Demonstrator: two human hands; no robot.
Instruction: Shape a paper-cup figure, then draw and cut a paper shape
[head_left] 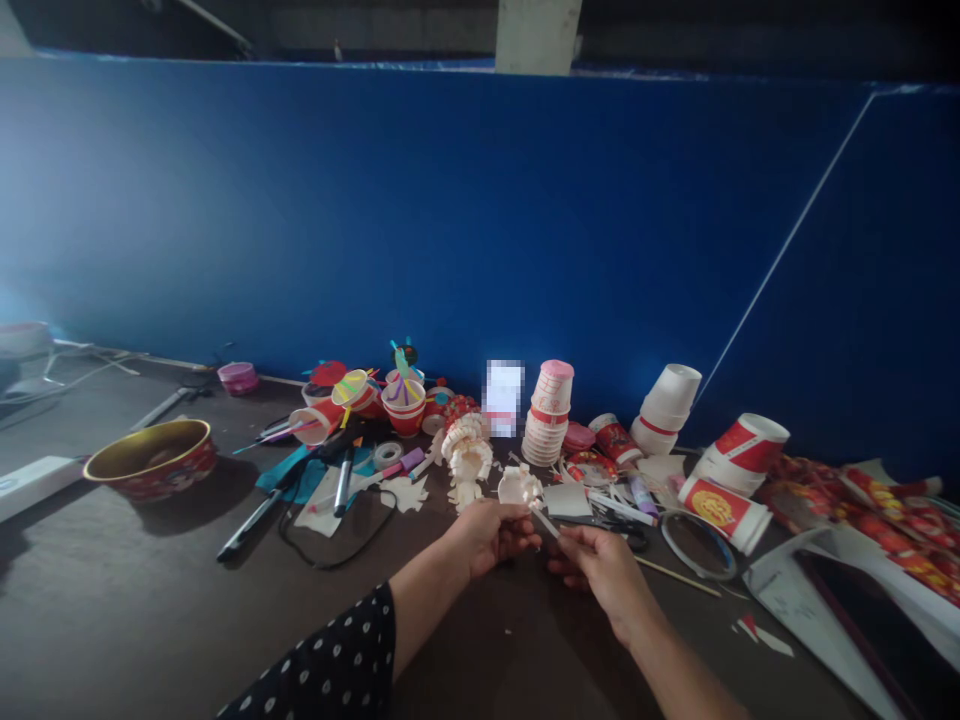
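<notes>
- Though fingers cover part of it, the narrow white strip [546,522] reads as thin paper or card; judged light, flexible along its length and easy to crease or tear
- Location: between the two hands, over the dark table [150,600], near the ruffled white piece [517,487]
- Handling: surface judged dry, with little tendency to slip; a light pinch on the flat faces near one end should suffice, as a hard squeeze would likely leave a fold
- Ruffled white piece: curled flaps along its edge, judged very light and fragile; best held by its smoother part, away from the curls
- Right hand [600,565]: extends from the lower right, thumb and index finger narrowed in a pinch on the near end of the strip, other fingers bent beneath
- Left hand [491,535]: extends from the lower left out of a black patterned sleeve [322,665], fingers curled inward, tips close to the ruffled piece; whether they grip that piece, the strip's far end or neither, cannot tell
</notes>
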